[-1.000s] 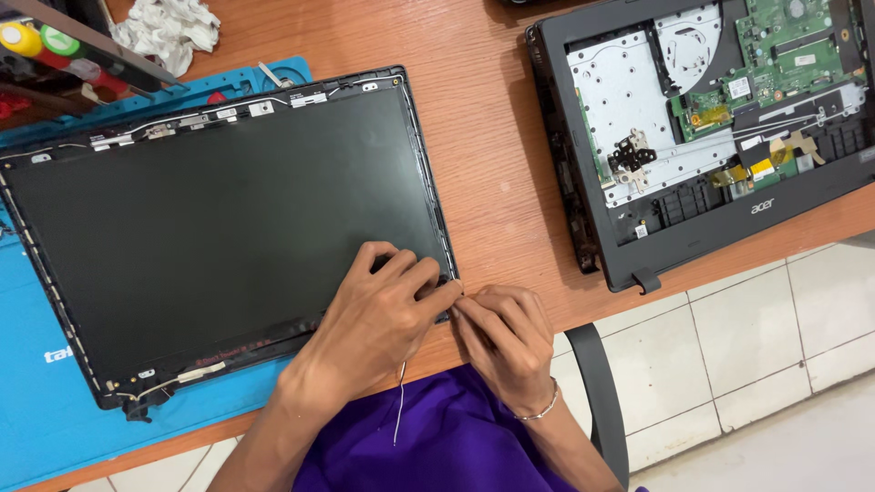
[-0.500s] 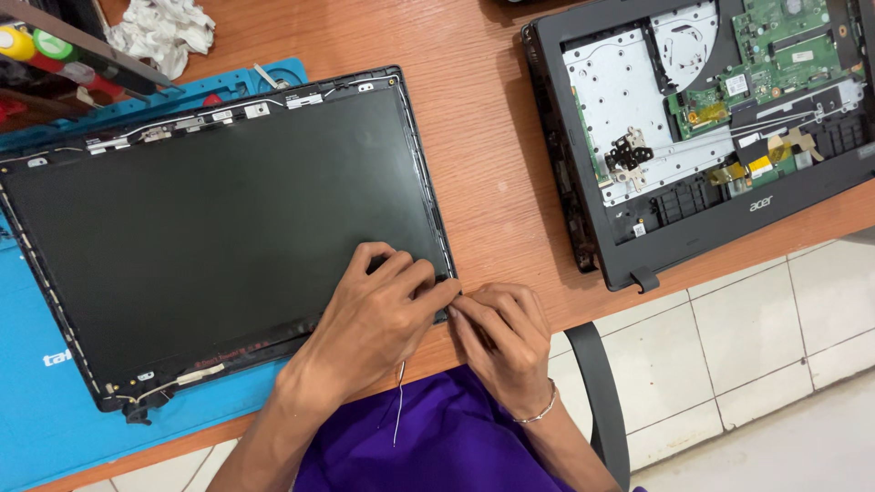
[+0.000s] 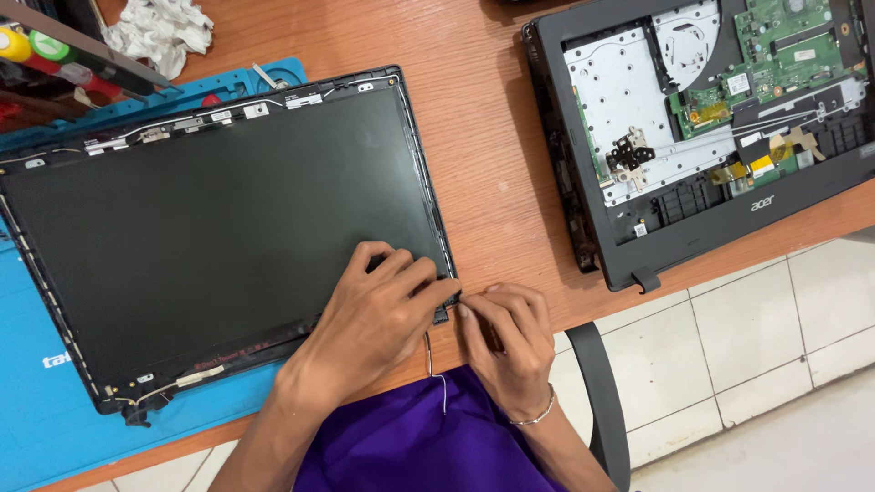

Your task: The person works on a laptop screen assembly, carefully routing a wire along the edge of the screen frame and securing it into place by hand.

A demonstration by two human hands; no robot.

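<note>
Surface: brown wooden bench (image 3: 492, 155), with pale floor tiles (image 3: 756, 364) past its near edge, right of the hands.
Mat: one blue mat (image 3: 36, 428) on the bench, left of the hands, under part of the screen.
Count: one screen, one laptop base, one crumpled white rag (image 3: 159, 32), two hands.
Screen: dark flat panel (image 3: 219, 237) in a thin black frame, lying face up and slightly askew; small metal brackets and thin wires run along its far edge, a cable end shows at its near left corner.
Screen place: directly under and beyond the left hand, its near right corner between both hands.
Left hand (image 3: 383, 314): lies flat on the panel's near right corner, fingers bent, tips on the frame edge.
Right hand (image 3: 506, 333): just beside the left, fingers curled and pinched at that corner; what it grips is too small to tell.
Wire (image 3: 430, 360): thin and pale, hanging down between the hands.
Base (image 3: 711, 137): opened black shell, green boards and metal plate showing, well beyond the right hand.
</note>
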